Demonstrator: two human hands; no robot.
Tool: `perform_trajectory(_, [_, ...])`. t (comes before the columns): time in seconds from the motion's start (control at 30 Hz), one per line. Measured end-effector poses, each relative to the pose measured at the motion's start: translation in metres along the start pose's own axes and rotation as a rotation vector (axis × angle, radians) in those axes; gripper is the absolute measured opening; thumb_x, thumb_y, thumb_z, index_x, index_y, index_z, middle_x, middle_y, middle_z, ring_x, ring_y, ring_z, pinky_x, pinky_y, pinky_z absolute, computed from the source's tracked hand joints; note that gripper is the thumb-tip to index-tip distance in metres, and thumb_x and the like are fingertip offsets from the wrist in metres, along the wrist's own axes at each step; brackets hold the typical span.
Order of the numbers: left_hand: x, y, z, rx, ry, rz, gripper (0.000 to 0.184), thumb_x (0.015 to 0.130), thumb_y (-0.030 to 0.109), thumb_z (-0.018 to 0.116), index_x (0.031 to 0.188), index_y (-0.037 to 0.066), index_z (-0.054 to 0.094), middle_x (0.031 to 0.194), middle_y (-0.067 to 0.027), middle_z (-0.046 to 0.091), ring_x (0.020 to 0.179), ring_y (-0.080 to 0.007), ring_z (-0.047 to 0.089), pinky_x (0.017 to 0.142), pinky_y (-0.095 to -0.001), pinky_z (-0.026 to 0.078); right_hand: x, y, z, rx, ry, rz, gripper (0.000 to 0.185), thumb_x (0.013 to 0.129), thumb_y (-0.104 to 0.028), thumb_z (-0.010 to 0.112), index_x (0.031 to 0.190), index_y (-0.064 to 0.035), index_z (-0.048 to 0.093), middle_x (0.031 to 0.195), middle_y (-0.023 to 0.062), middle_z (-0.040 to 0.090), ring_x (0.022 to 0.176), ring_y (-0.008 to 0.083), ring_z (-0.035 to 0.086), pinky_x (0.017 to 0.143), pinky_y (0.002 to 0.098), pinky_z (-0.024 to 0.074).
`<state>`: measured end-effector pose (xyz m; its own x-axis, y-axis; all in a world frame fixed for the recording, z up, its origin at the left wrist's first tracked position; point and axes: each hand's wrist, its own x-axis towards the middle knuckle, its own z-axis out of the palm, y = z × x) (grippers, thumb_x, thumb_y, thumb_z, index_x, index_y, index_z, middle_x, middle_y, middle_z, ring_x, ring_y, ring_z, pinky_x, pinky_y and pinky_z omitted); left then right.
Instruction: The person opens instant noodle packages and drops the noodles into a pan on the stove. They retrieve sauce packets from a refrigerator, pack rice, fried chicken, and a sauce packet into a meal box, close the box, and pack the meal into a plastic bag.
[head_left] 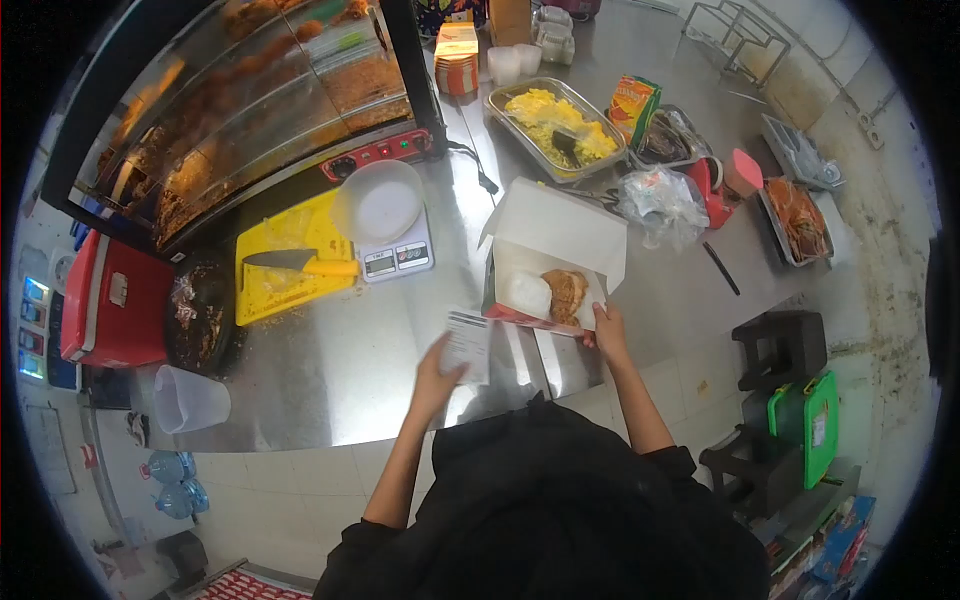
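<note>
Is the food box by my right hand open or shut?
Open: the lid of the box stands raised, exposing a white mound and a brown piece inside.

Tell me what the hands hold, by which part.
The left hand holds the printed slip by its lower left side; the right hand holds the open box at its near right corner.
</note>
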<state>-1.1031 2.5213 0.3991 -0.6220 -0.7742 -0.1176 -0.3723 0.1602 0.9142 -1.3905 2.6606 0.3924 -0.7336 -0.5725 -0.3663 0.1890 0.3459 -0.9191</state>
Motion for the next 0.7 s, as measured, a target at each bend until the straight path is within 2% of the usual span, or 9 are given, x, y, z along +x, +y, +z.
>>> perform_trajectory(0.17, [-0.001, 0.006, 0.074, -0.083, -0.108, 0.148, 0.061, 0.074, 0.010, 0.065, 0.127, -0.002, 0.038, 0.127, -0.0243, 0.042, 0.120, -0.0348, 0.040, 0.102, -0.0365, 0.031, 0.001, 0.005, -0.002, -0.063, -0.008, -0.056, 0.025, 0.093, -0.022, 0.041, 0.095, 0.0010, 0.050, 0.057, 0.0079, 0.053, 0.036, 0.0138, 0.049, 0.029, 0.0238, 0.0379])
perform_trajectory(0.27, [0.001, -0.006, 0.100, 0.038, -0.144, 0.274, 0.068, 0.081, 0.020, 0.061, 0.134, -0.002, 0.025, 0.129, -0.0247, 0.038, 0.122, -0.0368, 0.036, 0.103, -0.0378, 0.029, -0.012, -0.015, 0.013, -0.178, 0.078, -0.185, 0.027, 0.092, -0.024, 0.043, 0.094, 0.0019, 0.052, 0.062, 0.0104, 0.055, 0.036, 0.0170, 0.051, 0.029, 0.0255, 0.0383])
perform_trajectory(0.37, [0.000, 0.009, 0.062, 0.142, -0.240, 0.292, 0.078, 0.084, 0.032, 0.057, 0.138, 0.000, 0.012, 0.131, -0.0251, 0.037, 0.121, -0.0379, 0.037, 0.102, -0.0399, 0.029, -0.015, -0.020, 0.018, -0.386, 0.097, -0.093, 0.030, 0.091, -0.025, 0.045, 0.100, 0.0024, 0.054, 0.066, 0.0126, 0.057, 0.043, 0.0202, 0.055, 0.037, 0.0278, 0.0432])
perform_trajectory(0.43, [0.008, 0.038, 0.001, 0.293, -0.579, 0.029, 0.075, 0.082, 0.036, 0.059, 0.137, 0.000, 0.022, 0.128, -0.0254, 0.041, 0.120, -0.0365, 0.039, 0.100, -0.0410, 0.031, -0.010, -0.011, 0.015, -0.718, 0.206, -0.231, 0.033, 0.090, -0.025, 0.046, 0.112, -0.0005, 0.051, 0.074, 0.0146, 0.059, 0.069, 0.0237, 0.062, 0.057, 0.0336, 0.0473])
perform_trajectory(0.47, [0.025, 0.043, -0.028, 0.524, -0.514, 0.059, 0.069, 0.080, 0.039, 0.059, 0.132, 0.002, 0.034, 0.124, -0.0235, 0.047, 0.117, -0.0344, 0.043, 0.098, -0.0412, 0.033, -0.023, -0.022, 0.018, -0.667, 0.296, -0.284, 0.032, 0.090, -0.025, 0.046, 0.112, -0.0016, 0.051, 0.078, 0.0140, 0.058, 0.075, 0.0229, 0.060, 0.064, 0.0339, 0.0459])
perform_trajectory(0.5, [0.055, 0.029, -0.056, 0.422, -0.363, 0.059, 0.060, 0.079, 0.036, 0.059, 0.126, 0.003, 0.042, 0.123, -0.0217, 0.048, 0.117, -0.0327, 0.044, 0.098, -0.0412, 0.034, -0.040, -0.034, 0.023, -0.613, 0.389, -0.330, 0.032, 0.091, -0.025, 0.046, 0.113, -0.0027, 0.051, 0.082, 0.0134, 0.058, 0.082, 0.0220, 0.058, 0.071, 0.0341, 0.0445])
perform_trajectory(0.53, [0.076, 0.070, -0.096, 0.499, -0.091, 0.038, 0.055, 0.080, 0.030, 0.059, 0.125, 0.003, 0.044, 0.124, -0.0202, 0.047, 0.116, -0.0338, 0.044, 0.097, -0.0408, 0.034, -0.046, -0.028, 0.021, -0.526, 0.435, -0.351, 0.031, 0.091, -0.023, 0.046, 0.114, -0.0028, 0.051, 0.087, 0.0124, 0.056, 0.080, 0.0213, 0.055, 0.071, 0.0331, 0.0443])
perform_trajectory(0.6, [0.151, 0.107, -0.165, 0.486, 0.461, 0.507, 0.048, 0.082, 0.018, 0.056, 0.125, 0.003, 0.043, 0.126, -0.0201, 0.045, 0.118, -0.0349, 0.041, 0.098, -0.0394, 0.034, -0.066, -0.015, 0.018, -0.383, 0.526, -0.424, 0.030, 0.091, -0.020, 0.045, 0.115, -0.0030, 0.050, 0.094, 0.0104, 0.053, 0.077, 0.0200, 0.052, 0.070, 0.0320, 0.0443])
perform_trajectory(0.7, [0.255, 0.177, -0.253, 0.657, 0.898, 0.780, 0.053, 0.086, 0.023, 0.049, 0.135, 0.009, 0.033, 0.141, -0.0147, 0.028, 0.130, -0.0330, 0.024, 0.104, -0.0436, 0.021, -0.111, 0.001, 0.021, -0.388, 0.607, -0.387, 0.031, 0.087, -0.014, 0.048, 0.117, -0.0032, 0.048, 0.099, 0.0092, 0.050, 0.076, 0.0185, 0.051, 0.070, 0.0321, 0.0451])
